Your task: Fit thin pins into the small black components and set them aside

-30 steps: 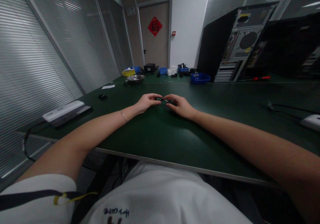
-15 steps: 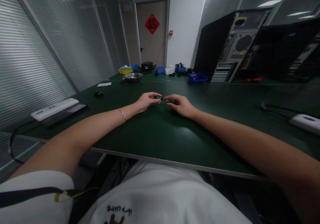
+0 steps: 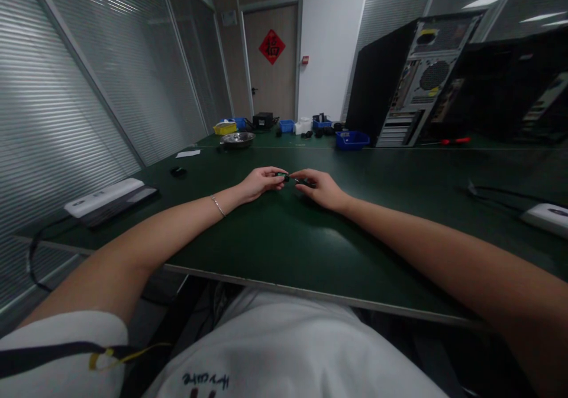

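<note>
Both my hands rest on the dark green table [image 3: 284,238], close together at its middle. My left hand [image 3: 260,182] pinches a small dark part [image 3: 282,177] between thumb and fingertips. My right hand [image 3: 320,187] is closed on another small dark piece [image 3: 305,181], which meets the first between the two hands. Both pieces are too small to name. A thin bracelet [image 3: 218,205] sits on my left wrist.
A white power strip [image 3: 104,195] lies at the left edge, another white device [image 3: 546,217] with a cable at the right. A computer tower [image 3: 410,84], a red screwdriver [image 3: 455,141], a blue bin [image 3: 351,139], a metal bowl [image 3: 238,140] and a small black item [image 3: 178,171] sit farther back.
The hands stay together on the small parts with only slight finger motion. The camera view has shifted a little.
</note>
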Demonstrator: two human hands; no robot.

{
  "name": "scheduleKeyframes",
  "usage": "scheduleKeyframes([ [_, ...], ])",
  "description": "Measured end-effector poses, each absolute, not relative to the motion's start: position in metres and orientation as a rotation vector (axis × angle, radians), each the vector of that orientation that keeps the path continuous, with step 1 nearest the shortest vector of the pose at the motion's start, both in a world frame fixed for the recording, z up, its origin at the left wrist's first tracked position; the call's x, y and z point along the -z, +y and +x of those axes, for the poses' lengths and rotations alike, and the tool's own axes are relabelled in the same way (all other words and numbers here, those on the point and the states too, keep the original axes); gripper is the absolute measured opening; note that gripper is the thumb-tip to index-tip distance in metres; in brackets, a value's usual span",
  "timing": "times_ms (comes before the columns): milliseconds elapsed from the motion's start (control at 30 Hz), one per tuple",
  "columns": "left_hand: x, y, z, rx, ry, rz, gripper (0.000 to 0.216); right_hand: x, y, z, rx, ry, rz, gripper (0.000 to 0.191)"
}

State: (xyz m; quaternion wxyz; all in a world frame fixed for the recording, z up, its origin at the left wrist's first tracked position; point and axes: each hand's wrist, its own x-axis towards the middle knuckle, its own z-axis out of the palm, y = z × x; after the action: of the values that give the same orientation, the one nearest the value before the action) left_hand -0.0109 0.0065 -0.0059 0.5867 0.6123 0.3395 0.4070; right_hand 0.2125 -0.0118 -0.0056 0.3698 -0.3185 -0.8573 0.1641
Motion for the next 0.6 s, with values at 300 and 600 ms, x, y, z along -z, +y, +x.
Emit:
scheduleKeyframes([
  [300,0.0076,0.0064,-0.0114,-0.904,0.798,1.499,0.036,0.0056,-0.0101,0.2120,-0.358,-2.249,-0.770,0.034],
  [600,0.0037,0.0028,-0.0132,-0.887,0.782,1.406,0.035,0.0074,-0.0081,0.2095,-0.447,-2.219,-0.694,0.029],
])
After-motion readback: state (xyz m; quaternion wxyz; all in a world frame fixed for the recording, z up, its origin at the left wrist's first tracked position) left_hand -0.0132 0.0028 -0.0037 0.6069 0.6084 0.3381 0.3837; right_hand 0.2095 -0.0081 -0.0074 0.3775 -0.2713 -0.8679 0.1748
